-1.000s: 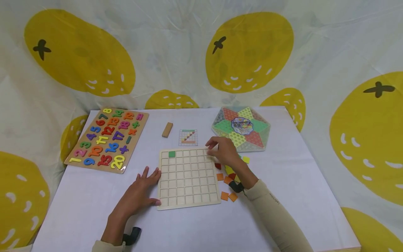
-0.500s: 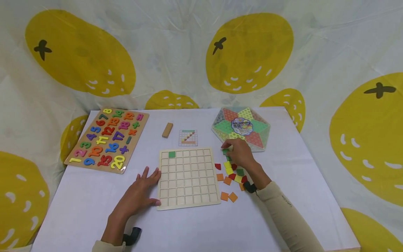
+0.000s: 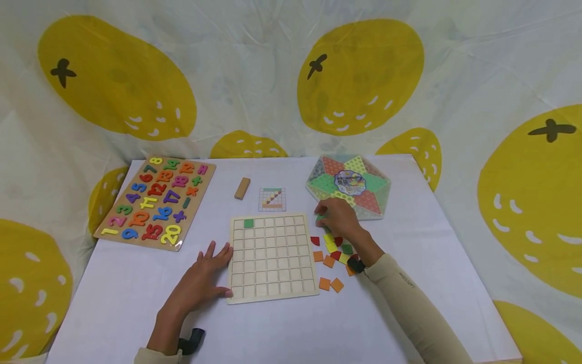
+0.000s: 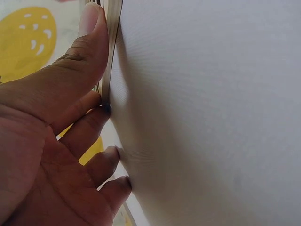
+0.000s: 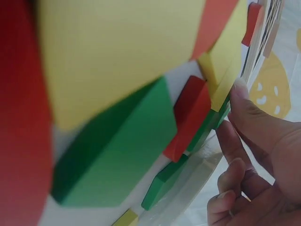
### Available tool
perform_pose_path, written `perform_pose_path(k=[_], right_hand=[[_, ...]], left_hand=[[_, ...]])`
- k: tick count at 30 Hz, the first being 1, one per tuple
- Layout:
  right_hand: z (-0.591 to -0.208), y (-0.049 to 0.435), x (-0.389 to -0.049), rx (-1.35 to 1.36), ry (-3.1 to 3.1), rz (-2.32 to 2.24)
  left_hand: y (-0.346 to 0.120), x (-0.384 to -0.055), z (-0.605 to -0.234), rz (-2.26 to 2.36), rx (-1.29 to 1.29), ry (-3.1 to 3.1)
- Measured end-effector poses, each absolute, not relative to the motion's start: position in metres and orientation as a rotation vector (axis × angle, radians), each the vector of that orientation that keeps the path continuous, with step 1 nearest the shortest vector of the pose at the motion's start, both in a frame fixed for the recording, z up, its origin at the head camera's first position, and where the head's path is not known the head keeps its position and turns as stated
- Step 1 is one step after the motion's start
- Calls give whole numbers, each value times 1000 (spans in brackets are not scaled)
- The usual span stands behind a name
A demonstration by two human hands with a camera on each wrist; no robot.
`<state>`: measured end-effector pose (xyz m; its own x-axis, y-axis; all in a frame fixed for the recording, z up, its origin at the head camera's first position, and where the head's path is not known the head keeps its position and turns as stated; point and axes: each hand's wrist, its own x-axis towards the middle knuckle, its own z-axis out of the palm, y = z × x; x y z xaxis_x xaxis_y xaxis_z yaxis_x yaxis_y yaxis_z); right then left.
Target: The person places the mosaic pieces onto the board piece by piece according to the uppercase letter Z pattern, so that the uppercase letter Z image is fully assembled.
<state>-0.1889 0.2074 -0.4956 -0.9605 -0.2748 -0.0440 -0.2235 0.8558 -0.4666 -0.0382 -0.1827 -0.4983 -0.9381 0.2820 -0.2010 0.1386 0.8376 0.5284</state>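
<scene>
A wooden grid board [image 3: 273,258] lies in front of me, with one green tile [image 3: 248,223] in its top row. My left hand [image 3: 200,278] rests along the board's left edge, fingers spread; in the left wrist view its thumb [image 4: 89,37] touches the board's side. Just right of the board's upper right corner, my right hand [image 3: 338,217] pinches a green square tile [image 3: 320,219] between thumb and fingers. Below that hand lie loose tiles: yellow squares [image 3: 330,246], a red quarter-round piece [image 3: 315,241], another green square [image 3: 347,248] and several orange squares [image 3: 325,283].
A small pattern card [image 3: 272,199] lies beyond the board, with a wooden block [image 3: 242,188] to its left. A number puzzle board [image 3: 154,202] occupies the table's left side. Behind my right hand is a hexagonal star game board [image 3: 370,184].
My right hand has moved from the board's upper right corner to the loose tiles, then slightly back left with a green square tile. The left hand stays put.
</scene>
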Motion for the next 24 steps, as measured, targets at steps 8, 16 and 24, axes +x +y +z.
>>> perform_pose_path(k=[8,16,24], right_hand=[[-491,204,-188,-370,2950,-633],[-482,195,-182,-379,2930,-763],[-468,168,-175,-430,2857,-1039]], left_hand=[[-181,-39,-499,761,313,2741],[-182,-39,-498,748,332,2754],[-182,-39,-497,725,326,2755]])
